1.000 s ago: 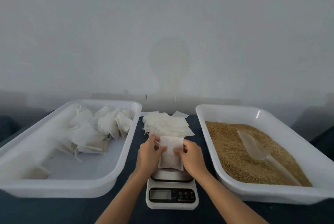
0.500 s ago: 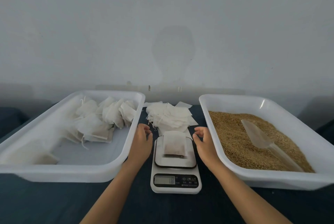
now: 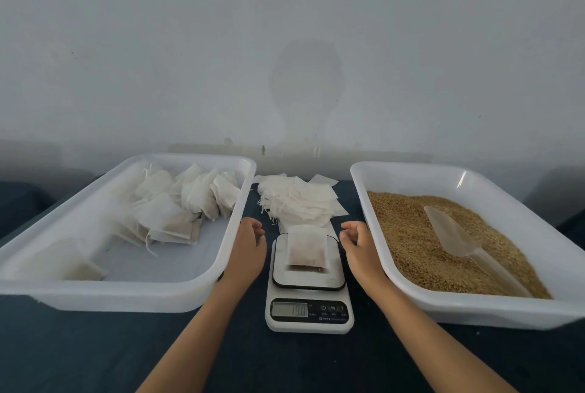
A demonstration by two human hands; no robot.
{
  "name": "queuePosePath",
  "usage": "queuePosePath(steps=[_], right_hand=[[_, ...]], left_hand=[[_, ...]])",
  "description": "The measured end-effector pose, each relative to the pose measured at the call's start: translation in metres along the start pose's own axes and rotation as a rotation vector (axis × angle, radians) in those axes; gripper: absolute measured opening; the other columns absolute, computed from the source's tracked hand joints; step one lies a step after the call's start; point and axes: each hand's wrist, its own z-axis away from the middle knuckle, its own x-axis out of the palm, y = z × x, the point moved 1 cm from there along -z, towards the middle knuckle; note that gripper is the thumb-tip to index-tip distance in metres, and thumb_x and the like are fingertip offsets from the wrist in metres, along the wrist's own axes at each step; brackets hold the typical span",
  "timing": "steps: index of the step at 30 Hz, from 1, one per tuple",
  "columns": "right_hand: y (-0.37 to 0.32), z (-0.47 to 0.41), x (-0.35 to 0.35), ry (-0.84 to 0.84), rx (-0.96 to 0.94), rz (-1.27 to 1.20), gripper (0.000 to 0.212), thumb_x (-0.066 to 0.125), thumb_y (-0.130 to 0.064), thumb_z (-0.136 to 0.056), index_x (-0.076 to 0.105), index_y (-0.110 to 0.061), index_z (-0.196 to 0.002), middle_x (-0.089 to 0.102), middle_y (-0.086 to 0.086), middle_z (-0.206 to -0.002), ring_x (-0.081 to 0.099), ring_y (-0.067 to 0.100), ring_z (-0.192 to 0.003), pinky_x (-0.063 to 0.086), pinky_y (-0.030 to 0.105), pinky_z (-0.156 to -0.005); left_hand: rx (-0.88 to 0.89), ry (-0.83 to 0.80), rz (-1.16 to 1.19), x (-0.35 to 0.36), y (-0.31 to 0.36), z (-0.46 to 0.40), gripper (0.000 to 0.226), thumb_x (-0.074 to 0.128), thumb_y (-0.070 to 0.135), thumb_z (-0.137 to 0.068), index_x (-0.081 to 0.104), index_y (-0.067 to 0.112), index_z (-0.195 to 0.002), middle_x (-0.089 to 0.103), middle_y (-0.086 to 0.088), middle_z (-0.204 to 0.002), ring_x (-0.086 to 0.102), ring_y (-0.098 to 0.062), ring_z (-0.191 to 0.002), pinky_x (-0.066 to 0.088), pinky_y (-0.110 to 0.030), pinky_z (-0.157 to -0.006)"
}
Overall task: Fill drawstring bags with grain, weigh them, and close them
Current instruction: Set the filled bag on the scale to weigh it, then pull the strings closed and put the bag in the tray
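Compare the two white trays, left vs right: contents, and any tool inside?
The left tray holds a heap of filled bags, with much bare floor showing; the right tray holds loose grain covering its floor. The right tray also has a clear scoop lying on the grain; the left tray has none. Both are white, rectangular and shallow.

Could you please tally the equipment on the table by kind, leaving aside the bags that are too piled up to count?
White trays: 2, left tray and right tray
Scales: 1, scale
Scoops: 1, clear scoop
Bags on the scale: 1, filled bag
Total: 5
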Motion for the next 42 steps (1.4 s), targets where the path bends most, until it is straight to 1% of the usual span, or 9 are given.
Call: queuePosePath(steps=[5,12,17,23,29,32,35,39,42], right_hand=[[0.003,-0.002,0.004,-0.015,0.009,0.012,0.019,0.050,-0.010,-0.095,0.052,-0.009,-0.114,0.054,-0.007,-0.091,0.052,0.000,-0.082,0.041,0.009,-0.065],[-0.003,-0.011,0.015,-0.090,-0.006,0.056,0.022,0.049,-0.014,-0.096,0.055,-0.013,-0.117,0.059,-0.002,-0.106,0.054,0.008,-0.095,0.040,0.019,-0.079],[-0.016,-0.020,0.025,-0.144,-0.007,0.150,0.020,0.054,-0.016,-0.095,0.061,-0.013,-0.113,0.063,0.001,-0.110,0.056,0.011,-0.100,0.045,0.031,-0.093],[-0.025,-0.016,0.030,-0.115,-0.077,0.159,0.005,0.059,-0.015,-0.091,0.063,-0.014,-0.093,0.064,-0.007,-0.092,0.059,0.010,-0.093,0.045,0.039,-0.094],[-0.046,0.000,0.029,-0.120,-0.172,0.141,0.013,0.051,-0.006,-0.093,0.053,-0.015,-0.083,0.057,-0.002,-0.086,0.053,0.008,-0.081,0.043,0.018,-0.072],[-0.068,0.007,0.020,-0.061,-0.256,0.170,0.016,0.048,-0.007,-0.094,0.049,-0.019,-0.083,0.053,-0.005,-0.084,0.048,0.004,-0.077,0.041,0.019,-0.069],[-0.095,0.012,-0.003,-0.002,-0.340,0.196,0.019,0.046,-0.004,-0.094,0.046,-0.021,-0.085,0.052,-0.004,-0.088,0.048,0.007,-0.085,0.041,0.021,-0.074],[-0.124,0.013,-0.048,0.034,-0.413,0.183,0.021,0.044,-0.015,-0.097,0.044,-0.030,-0.083,0.050,-0.013,-0.083,0.048,0.000,-0.078,0.038,0.014,-0.065],[-0.123,-0.004,-0.094,0.099,-0.329,0.154,0.015,0.043,-0.024,-0.098,0.043,-0.034,-0.087,0.053,-0.013,-0.085,0.052,-0.002,-0.078,0.041,0.012,-0.065]], left_hand=[[0.010,-0.005,-0.024,0.002,0.004,0.000,0.017,0.052,0.001,-0.089,0.051,0.007,-0.105,0.060,0.000,-0.097,0.054,-0.012,-0.091,0.036,-0.019,-0.082],[0.201,-0.118,-0.058,0.014,0.029,-0.015,0.029,0.043,-0.004,-0.091,0.061,0.006,-0.111,0.064,-0.008,-0.109,0.055,-0.021,-0.105,0.046,-0.034,-0.090],[0.199,-0.316,-0.137,0.030,0.049,-0.034,0.022,0.045,0.021,-0.098,0.059,0.015,-0.113,0.065,-0.002,-0.109,0.056,-0.018,-0.104,0.043,-0.032,-0.089],[0.172,-0.410,-0.220,0.034,0.057,-0.033,0.017,0.058,0.043,-0.088,0.057,0.026,-0.091,0.059,0.013,-0.089,0.054,-0.006,-0.088,0.040,-0.029,-0.090],[0.371,-0.331,-0.192,0.016,0.053,-0.023,0.030,0.065,0.035,-0.084,0.041,0.038,-0.066,0.050,0.016,-0.068,0.046,0.002,-0.068,0.034,-0.024,-0.080],[0.510,-0.212,-0.204,0.006,0.058,-0.018,0.030,0.064,0.042,-0.084,0.040,0.036,-0.066,0.040,0.023,-0.063,0.038,0.010,-0.067,0.030,-0.024,-0.080],[0.603,-0.123,-0.071,-0.005,0.086,-0.012,0.021,0.054,0.053,-0.081,0.041,0.041,-0.070,0.046,0.023,-0.062,0.046,0.006,-0.071,0.030,-0.016,-0.084],[0.598,-0.083,0.169,0.000,0.133,-0.008,0.027,0.072,0.026,-0.081,0.049,0.039,-0.072,0.058,0.020,-0.079,0.049,0.000,-0.077,0.034,-0.014,-0.070],[0.580,-0.085,0.279,0.019,0.167,-0.005,0.031,0.075,0.015,-0.077,0.052,0.036,-0.072,0.058,0.014,-0.072,0.048,0.000,-0.072,0.033,-0.010,-0.061]])
